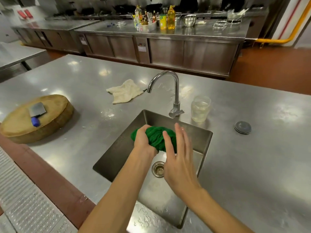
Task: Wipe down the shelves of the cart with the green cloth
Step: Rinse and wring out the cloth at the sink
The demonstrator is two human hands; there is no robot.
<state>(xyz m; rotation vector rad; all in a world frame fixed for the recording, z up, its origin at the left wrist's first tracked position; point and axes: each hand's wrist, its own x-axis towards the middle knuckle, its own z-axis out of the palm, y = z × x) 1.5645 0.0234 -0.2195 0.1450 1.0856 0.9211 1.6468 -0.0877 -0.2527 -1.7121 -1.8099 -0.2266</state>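
Indoors, steel kitchen counter, left hand grip clamped on green cloth over sink, right hand grip apart

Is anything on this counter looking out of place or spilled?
A crumpled white cloth lies loose on the counter behind the sink; water drops are splashed around the faucet. Nothing looks damaged.

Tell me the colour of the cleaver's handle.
Blue. The cleaver handle shows best in the head view, on the round chopping block.
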